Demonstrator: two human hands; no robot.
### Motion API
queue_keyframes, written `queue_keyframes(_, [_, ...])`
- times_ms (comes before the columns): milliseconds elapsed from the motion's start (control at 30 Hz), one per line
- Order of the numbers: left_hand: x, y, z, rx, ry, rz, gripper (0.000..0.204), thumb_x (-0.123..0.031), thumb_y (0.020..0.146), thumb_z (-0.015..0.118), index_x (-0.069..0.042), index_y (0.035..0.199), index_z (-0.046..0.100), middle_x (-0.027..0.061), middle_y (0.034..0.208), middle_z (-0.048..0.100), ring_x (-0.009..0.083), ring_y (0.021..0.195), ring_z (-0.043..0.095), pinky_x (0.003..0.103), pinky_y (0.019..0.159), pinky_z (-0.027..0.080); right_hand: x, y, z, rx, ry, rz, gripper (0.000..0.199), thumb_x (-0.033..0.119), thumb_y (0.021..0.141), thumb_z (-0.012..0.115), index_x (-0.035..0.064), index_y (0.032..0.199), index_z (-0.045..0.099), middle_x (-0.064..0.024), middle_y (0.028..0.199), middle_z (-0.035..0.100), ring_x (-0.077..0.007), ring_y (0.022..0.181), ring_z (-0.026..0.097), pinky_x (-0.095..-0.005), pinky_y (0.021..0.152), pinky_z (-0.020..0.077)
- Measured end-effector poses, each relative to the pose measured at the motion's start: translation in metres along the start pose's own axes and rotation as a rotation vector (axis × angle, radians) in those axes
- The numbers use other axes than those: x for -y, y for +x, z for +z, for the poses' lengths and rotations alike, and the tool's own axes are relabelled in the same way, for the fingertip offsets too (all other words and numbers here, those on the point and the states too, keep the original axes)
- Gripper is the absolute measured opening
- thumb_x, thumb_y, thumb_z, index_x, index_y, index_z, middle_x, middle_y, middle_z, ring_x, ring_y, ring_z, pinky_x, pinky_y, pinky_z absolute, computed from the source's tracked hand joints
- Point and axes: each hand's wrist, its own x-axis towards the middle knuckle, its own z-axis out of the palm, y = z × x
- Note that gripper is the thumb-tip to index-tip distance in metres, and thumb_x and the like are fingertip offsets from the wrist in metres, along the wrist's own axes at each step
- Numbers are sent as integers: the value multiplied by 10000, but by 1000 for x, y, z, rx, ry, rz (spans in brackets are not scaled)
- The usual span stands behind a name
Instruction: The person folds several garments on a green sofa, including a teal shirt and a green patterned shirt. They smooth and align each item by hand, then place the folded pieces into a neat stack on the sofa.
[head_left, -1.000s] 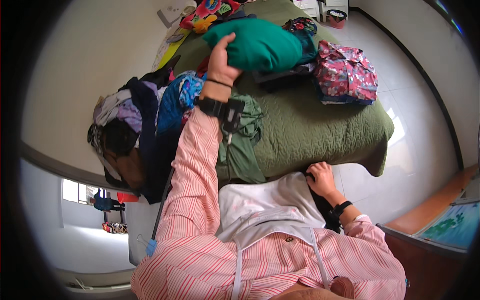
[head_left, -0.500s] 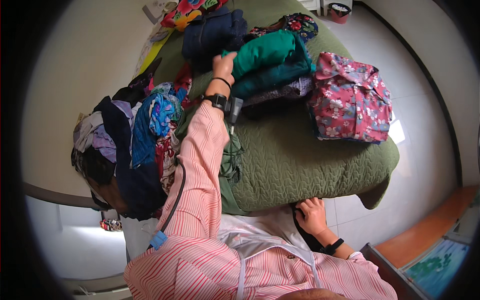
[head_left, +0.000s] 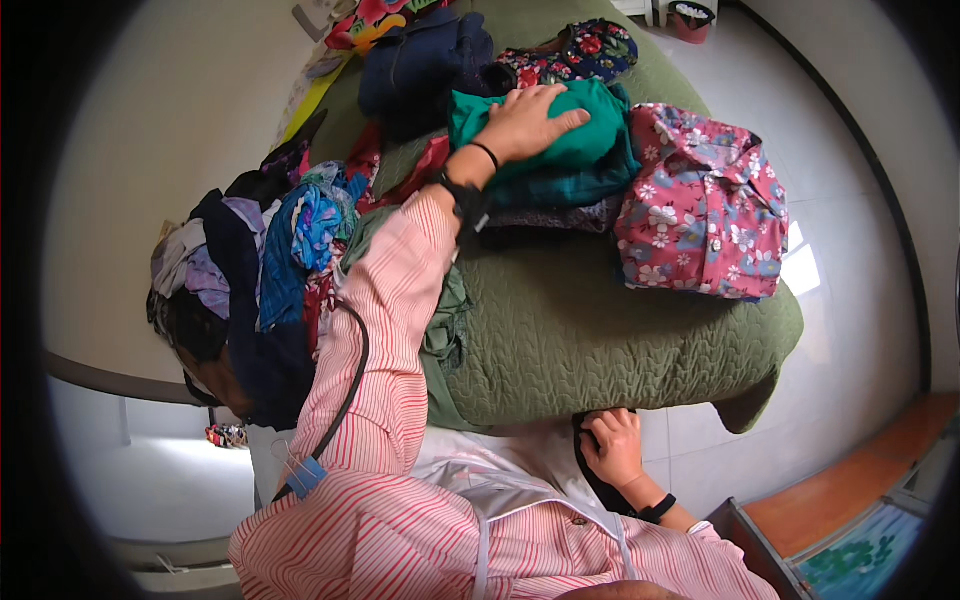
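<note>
My left hand [head_left: 525, 120] lies flat on the folded green garment [head_left: 570, 140], fingers [head_left: 560, 118] extended and pressed together against the cloth. The garment tops a stack on the green quilted bed [head_left: 590, 330], just beside the folded pink floral shirt [head_left: 700, 205]. My right hand [head_left: 612, 445] sits curled at the bed's near edge, fingers bent around a dark item; grip unclear.

The green bed cover [head_left: 600, 330] is soft quilted cloth, the teal folded top [head_left: 590, 150] smooth matt cloth, the floor [head_left: 850, 290] shiny tile
</note>
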Motion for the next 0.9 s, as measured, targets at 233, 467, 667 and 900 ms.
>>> queue_keyframes(233, [-15,-66,89,-501,305,64,765,-559,832,631,-115,1422,434,168,1496,356,387,1383,286,615,1086,203,1,-2,2,19,22,-37,143,119,722,686,116,853,630,-23,894,613,-273,905,545,-425,812,394])
queue_keyframes(467, [-18,-32,71,-323,205,42,791,-649,802,571,-136,1396,474,155,1441,432,361,1352,332,594,1057,211,7,-5,17,8,-76,-27,117,116,720,663,109,832,630,-69,857,609,-309,900,540,-432,811,399])
queue_keyframes(667, [-33,-56,13,-578,236,-78,670,-588,771,655,-121,1242,557,141,1305,497,352,1289,387,640,1047,209,25,-9,26,29,-122,-94,99,107,745,656,80,838,634,-79,842,602,-317,924,541,-428,826,399])
queue_keyframes(900, [24,-256,13,-831,166,-148,680,-348,631,783,-98,1221,554,139,1298,486,347,1170,492,496,946,385,39,-9,47,32,-187,-121,91,133,756,650,114,844,654,-53,877,634,-309,949,556,-432,852,411])
